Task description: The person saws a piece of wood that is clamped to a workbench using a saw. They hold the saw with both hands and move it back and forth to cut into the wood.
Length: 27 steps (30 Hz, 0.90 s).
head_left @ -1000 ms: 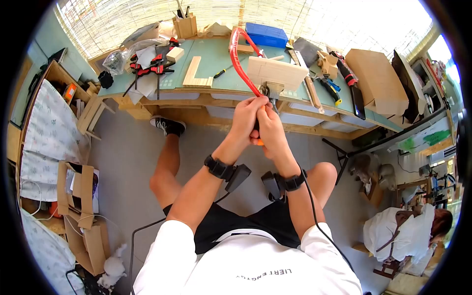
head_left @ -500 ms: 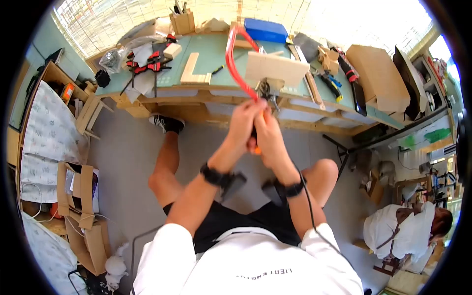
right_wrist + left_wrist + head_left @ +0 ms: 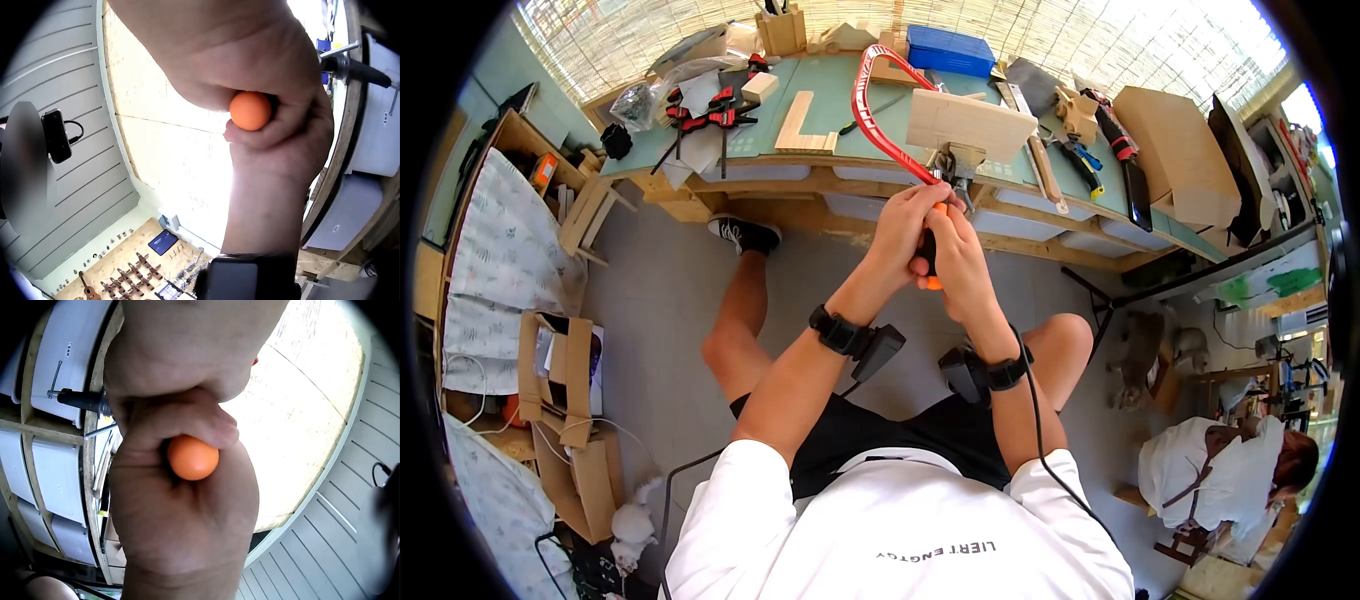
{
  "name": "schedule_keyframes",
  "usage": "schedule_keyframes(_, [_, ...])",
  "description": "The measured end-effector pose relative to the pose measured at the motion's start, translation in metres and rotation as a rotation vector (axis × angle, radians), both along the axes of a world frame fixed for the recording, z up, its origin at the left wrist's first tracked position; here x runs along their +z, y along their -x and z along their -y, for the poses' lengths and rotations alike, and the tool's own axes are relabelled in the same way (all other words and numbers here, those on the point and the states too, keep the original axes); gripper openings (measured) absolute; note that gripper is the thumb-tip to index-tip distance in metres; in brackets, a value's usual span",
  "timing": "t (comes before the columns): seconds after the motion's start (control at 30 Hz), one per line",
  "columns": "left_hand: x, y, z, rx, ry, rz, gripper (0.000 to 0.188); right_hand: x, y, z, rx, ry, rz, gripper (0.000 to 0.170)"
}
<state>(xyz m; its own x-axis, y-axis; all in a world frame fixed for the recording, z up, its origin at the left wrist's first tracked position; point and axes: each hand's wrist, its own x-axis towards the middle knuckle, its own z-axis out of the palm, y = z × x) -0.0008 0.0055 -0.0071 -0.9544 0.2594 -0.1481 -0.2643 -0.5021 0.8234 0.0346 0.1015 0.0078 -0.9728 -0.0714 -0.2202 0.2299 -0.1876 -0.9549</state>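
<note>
Both hands grip the handle of a bow saw [image 3: 862, 100] with a curved red frame, at the front edge of the bench. My left hand [image 3: 900, 238] wraps it from the left, and my right hand [image 3: 956, 262] closes round it from the right. The rounded orange end of the handle [image 3: 194, 457] shows between the curled fingers in the left wrist view; the right wrist view has the same handle end [image 3: 250, 110]. Beyond the hands, a pale wooden board [image 3: 972, 122] stands in a vise [image 3: 962, 160] at the bench edge. The hands hide most of the handle.
On the bench [image 3: 750, 145] lie an L-shaped wooden piece [image 3: 808, 143], red and black clamps [image 3: 718, 116], a blue box [image 3: 949, 50] and pliers [image 3: 1086, 172]. A large cardboard box [image 3: 1170, 155] stands at the right. White bins [image 3: 345, 210] sit under the bench.
The red saw frame has shifted slightly left and towards me relative to the board. Both hands keep their grip on the handle. The head view has moved a little.
</note>
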Motion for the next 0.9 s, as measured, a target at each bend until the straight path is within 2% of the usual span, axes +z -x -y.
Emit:
schedule_keyframes(0.03, [0.002, 0.0, 0.001, 0.0, 0.0, 0.001, 0.029, 0.001, -0.004, 0.002, 0.0, 0.0, 0.001, 0.017])
schedule_keyframes(0.1, [0.002, -0.004, 0.004, -0.005, -0.082, 0.029, 0.025, 0.001, -0.013, 0.008, -0.039, 0.264, 0.005, 0.015])
schedule_keyframes(0.3, [0.004, -0.029, 0.008, -0.024, -0.084, 0.095, 0.027, 0.002, -0.042, 0.013, -0.067, 0.469, 0.114, 0.015])
schedule_keyframes(0.43, [-0.002, -0.021, 0.007, -0.125, -0.062, 0.087, 0.03, 0.001, -0.031, 0.009, -0.047, 0.366, 0.063, 0.015])
schedule_keyframes(0.5, [-0.005, -0.012, 0.008, -0.068, -0.066, 0.095, 0.03, 0.004, -0.02, 0.011, -0.05, 0.145, 0.076, 0.018])
schedule_keyframes(0.57, [-0.006, 0.011, 0.014, -0.13, -0.072, 0.069, 0.027, -0.012, 0.01, 0.014, -0.046, 0.086, -0.025, 0.021])
schedule_keyframes(0.6, [0.002, 0.017, 0.013, -0.084, -0.041, 0.084, 0.027, 0.0, 0.016, 0.012, -0.015, 0.029, 0.032, 0.023])
schedule_keyframes(0.63, [0.0, 0.015, 0.007, -0.088, -0.049, 0.084, 0.027, 0.0, 0.01, 0.009, -0.019, 0.02, 0.032, 0.023])
schedule_keyframes(0.7, [-0.014, 0.002, -0.007, 0.139, 0.008, -0.062, 0.03, -0.001, -0.004, 0.006, -0.033, 0.042, 0.026, 0.026])
schedule_keyframes(0.73, [-0.016, -0.016, -0.011, 0.171, 0.039, -0.053, 0.03, 0.005, 0.007, 0.006, -0.026, 0.031, 0.004, 0.026])
schedule_keyframes(0.83, [0.0, 0.0, 0.001, 0.063, -0.004, 0.062, 0.029, 0.001, 0.003, 0.006, -0.011, 0.049, 0.041, 0.024])
schedule_keyframes(0.87, [-0.007, 0.001, -0.006, 0.107, -0.041, 0.047, 0.029, 0.003, 0.0, 0.005, -0.015, 0.011, 0.044, 0.022])
schedule_keyframes(0.9, [0.011, 0.004, 0.003, 0.004, 0.015, 0.115, 0.03, 0.002, 0.015, 0.004, 0.007, 0.082, 0.052, 0.022])
